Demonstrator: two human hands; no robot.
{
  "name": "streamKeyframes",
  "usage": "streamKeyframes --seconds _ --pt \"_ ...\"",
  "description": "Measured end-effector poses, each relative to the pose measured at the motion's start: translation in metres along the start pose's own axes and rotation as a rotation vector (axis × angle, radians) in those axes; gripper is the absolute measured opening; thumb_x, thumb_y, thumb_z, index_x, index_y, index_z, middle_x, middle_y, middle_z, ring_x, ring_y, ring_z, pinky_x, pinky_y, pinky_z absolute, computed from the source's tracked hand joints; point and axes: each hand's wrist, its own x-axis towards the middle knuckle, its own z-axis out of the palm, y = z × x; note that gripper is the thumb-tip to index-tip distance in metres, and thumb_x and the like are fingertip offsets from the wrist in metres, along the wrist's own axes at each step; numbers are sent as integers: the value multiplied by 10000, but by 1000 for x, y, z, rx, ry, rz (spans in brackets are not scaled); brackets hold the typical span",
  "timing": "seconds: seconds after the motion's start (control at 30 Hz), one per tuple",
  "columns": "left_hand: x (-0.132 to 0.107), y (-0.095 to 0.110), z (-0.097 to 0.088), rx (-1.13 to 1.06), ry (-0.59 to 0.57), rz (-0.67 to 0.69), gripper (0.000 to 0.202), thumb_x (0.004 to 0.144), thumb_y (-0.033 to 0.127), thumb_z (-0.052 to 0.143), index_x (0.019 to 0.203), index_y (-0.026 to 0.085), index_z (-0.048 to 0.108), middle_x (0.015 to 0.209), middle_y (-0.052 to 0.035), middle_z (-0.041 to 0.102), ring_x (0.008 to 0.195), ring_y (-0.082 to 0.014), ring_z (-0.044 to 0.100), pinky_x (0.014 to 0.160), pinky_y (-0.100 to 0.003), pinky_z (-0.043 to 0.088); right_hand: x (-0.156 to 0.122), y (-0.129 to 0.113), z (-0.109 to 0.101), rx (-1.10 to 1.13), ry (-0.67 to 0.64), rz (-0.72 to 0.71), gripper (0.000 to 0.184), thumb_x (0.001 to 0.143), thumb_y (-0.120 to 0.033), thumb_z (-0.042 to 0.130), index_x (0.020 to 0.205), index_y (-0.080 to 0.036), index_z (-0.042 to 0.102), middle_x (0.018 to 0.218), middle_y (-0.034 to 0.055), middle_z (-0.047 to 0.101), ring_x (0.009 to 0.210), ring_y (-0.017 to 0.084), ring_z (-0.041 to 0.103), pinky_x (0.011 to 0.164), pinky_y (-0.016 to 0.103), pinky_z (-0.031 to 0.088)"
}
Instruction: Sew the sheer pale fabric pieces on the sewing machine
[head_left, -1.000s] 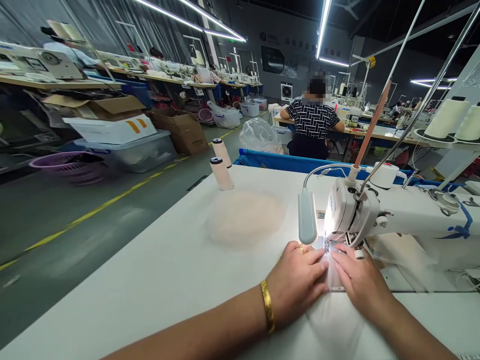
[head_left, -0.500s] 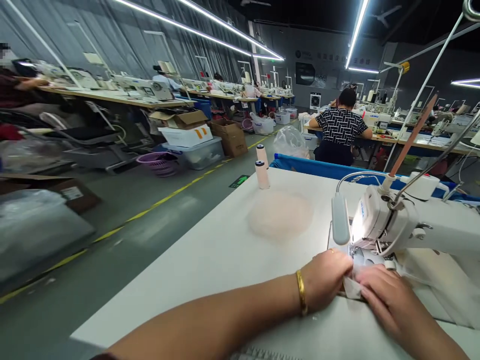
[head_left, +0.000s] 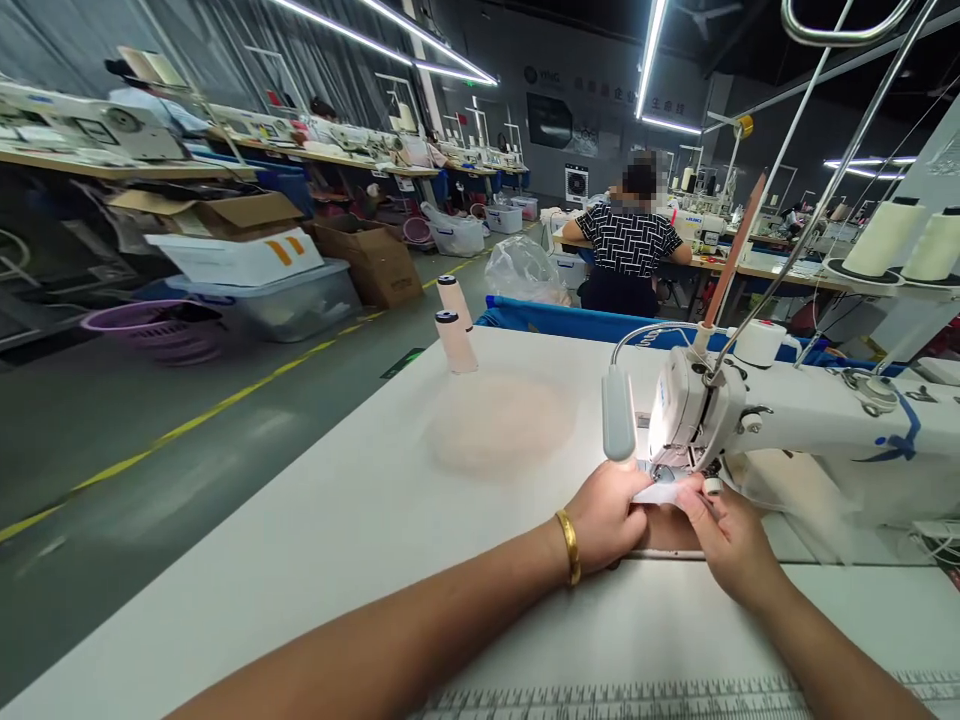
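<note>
My left hand [head_left: 609,516], with a gold bangle on the wrist, pinches one end of a small white fabric piece [head_left: 658,492] just in front of the needle of a white sewing machine [head_left: 787,420]. My right hand [head_left: 726,538] pinches the other end of the same piece. The fabric is lifted a little off the machine bed, lit by the machine's small lamp [head_left: 618,428].
A sheer pink fabric pile [head_left: 501,420] and two pink thread cones [head_left: 454,330] lie on the white table [head_left: 337,540]. A blue bin edge [head_left: 570,320] lies beyond. A person in a patterned top [head_left: 628,250] sits ahead. Boxes and tubs line the aisle at left.
Both hands went from lying flat on the fabric at the needle to pinching it and lifting it slightly. The camera swung left, then back.
</note>
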Motion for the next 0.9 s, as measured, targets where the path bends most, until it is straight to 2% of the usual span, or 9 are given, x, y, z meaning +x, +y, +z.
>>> streamKeyframes --seconds 0.13,0.27,0.33,0.5,0.6,0.77,0.9 --pt "1 3 -2 -88 -1 -26 123 766 110 644 678 175 588 834 -24 603 782 -177 588 681 -265 478 0 -2 -1 39 -19 -1 363 1076 -510 450 1018 -224 665 942 52 766 897 237 725 740 296 580" --pt "1 2 -2 -48 54 -38 54 838 154 658 791 176 672 851 -36 618 821 -201 601 732 -298 490 -2 -7 -1 -19 -28 -28 393 1084 -508 431 935 -226 661 848 38 730 822 223 694 692 293 540" --pt "0 0 -2 -38 46 -15 104 866 148 630 776 179 672 847 -33 611 811 -194 600 723 -292 486 -3 -8 -2 -52 -28 -35 401 1088 -497 427 902 -229 660 840 37 720 831 223 686 688 293 524" --pt "-1 0 -1 -57 6 -30 122 781 137 690 687 176 623 791 -14 582 767 -179 587 675 -270 475 -3 -6 -2 -62 -21 -28 376 1087 -481 432 907 -234 651 798 25 708 842 229 696 672 286 522" --pt "0 2 -2 -75 13 -11 222 799 158 698 622 173 564 759 -8 565 728 -163 564 640 -258 447 -3 -6 -3 -80 -35 -38 369 1089 -462 426 884 -238 636 774 21 692 826 230 691 685 296 519" --pt "-6 5 -4 -107 24 113 323 931 215 611 611 176 585 709 -10 531 667 -145 507 610 -268 399 -4 -9 -9 -192 -105 -172 301 1102 -328 408 898 -247 614 843 9 698 769 193 648 692 291 486" --pt "-23 7 -7 -11 12 204 124 862 169 694 742 197 711 808 -20 625 741 -161 551 686 -308 419 -8 -12 -15 -382 -328 -389 287 1105 -263 397 867 -235 553 806 5 636 748 192 580 737 320 452"
